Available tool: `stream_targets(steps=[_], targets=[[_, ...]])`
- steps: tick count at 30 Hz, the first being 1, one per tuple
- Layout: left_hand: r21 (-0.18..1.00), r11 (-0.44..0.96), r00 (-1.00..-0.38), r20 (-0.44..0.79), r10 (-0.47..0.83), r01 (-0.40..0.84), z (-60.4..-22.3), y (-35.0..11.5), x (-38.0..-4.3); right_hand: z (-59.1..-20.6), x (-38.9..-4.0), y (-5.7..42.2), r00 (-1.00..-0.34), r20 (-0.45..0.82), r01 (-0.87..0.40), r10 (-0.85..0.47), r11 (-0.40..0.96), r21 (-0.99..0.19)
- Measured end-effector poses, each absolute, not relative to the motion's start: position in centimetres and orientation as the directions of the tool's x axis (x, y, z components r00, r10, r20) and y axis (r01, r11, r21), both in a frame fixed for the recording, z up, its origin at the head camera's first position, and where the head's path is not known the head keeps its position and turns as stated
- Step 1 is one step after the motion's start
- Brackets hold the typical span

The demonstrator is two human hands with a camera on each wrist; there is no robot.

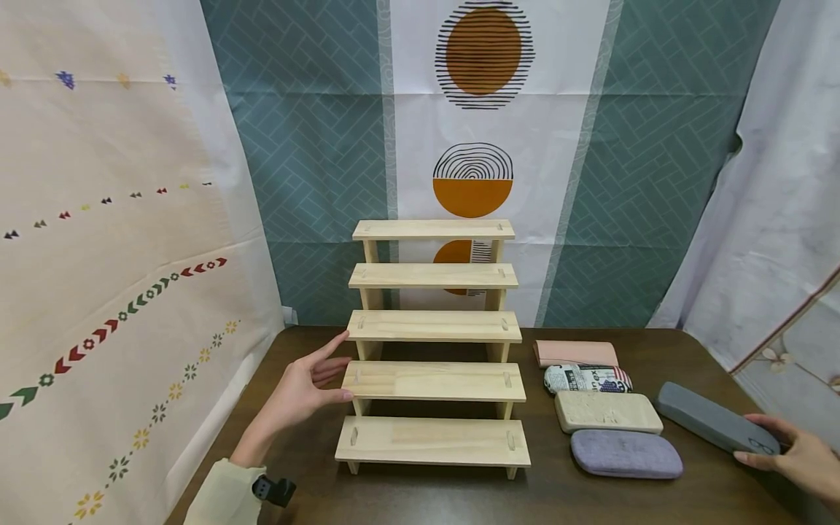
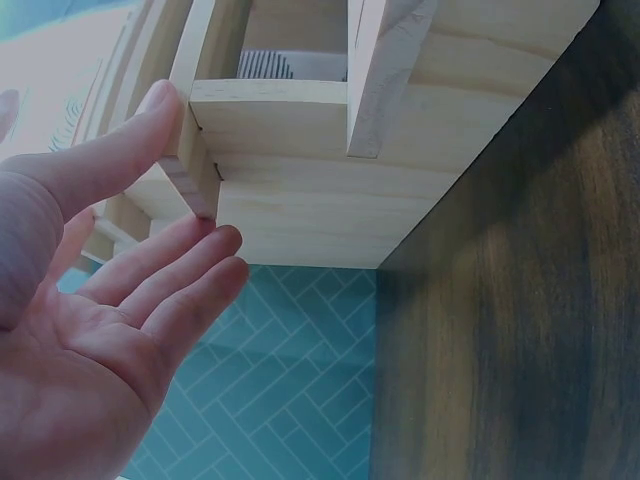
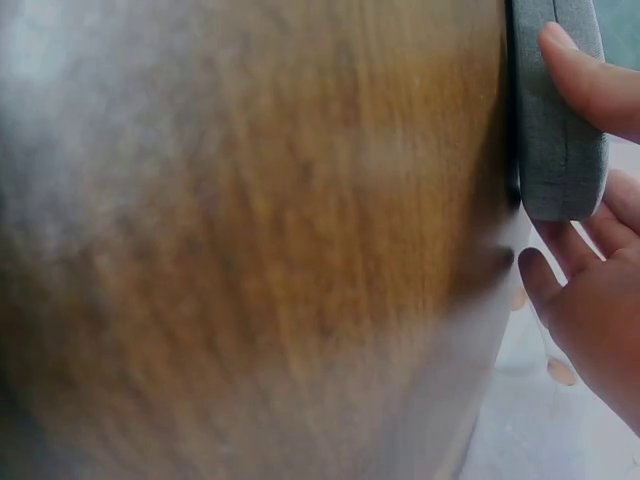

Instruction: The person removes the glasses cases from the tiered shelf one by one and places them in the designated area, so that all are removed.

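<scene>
A pale wooden stepped stand (image 1: 433, 381) with several shelves rises mid-table in the head view. At its left side, my left hand (image 1: 298, 390) touches the end of the second shelf from the bottom, fingers mostly straight. In the left wrist view, the thumb (image 2: 150, 110) lies against one edge of that shelf end (image 2: 192, 170), with fingertips at the opposite corner. Far right, my right hand (image 1: 797, 456) grips the near end of a grey glasses case (image 1: 712, 417) that bears a small glasses mark. The right wrist view shows the thumb on one side of the case (image 3: 562, 160).
Between stand and grey case lie a pink case (image 1: 577, 354), a printed case (image 1: 587, 378), a cream case (image 1: 607, 412) and a purple case (image 1: 626, 453), front to back in a column. Curtains (image 1: 315, 160) hang behind the brown table (image 1: 302, 452) and at both sides.
</scene>
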State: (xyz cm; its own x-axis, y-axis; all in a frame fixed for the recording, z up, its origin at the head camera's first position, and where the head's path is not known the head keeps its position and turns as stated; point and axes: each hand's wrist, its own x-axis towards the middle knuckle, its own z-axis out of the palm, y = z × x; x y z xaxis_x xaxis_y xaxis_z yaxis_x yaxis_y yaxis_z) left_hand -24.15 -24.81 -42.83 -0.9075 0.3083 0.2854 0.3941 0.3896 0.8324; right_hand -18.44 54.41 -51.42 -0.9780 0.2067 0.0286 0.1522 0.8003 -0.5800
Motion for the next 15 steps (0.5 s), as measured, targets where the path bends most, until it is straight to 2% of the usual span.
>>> stream_targets(steps=[6, 12, 15], targets=[[0.828, 0.393, -0.905, 0.292, 0.309, 0.401, -42.8, -24.5, -24.4, -51.3, -18.2, 54.5, -0.978, 0.046, 0.145, 0.205, 0.816, -0.560], [0.831, 0.387, -0.905, 0.291, 0.309, 0.399, -42.8, -24.5, -24.4, -51.1, -18.1, 54.2, -0.980, -0.020, 0.176, 0.198, 0.816, -0.551], [0.830, 0.389, -0.905, 0.288, 0.315, 0.399, -42.7, -24.8, -24.3, -50.2, -18.1, 53.5, -0.984, 0.008, 0.149, 0.180, 0.834, -0.531]])
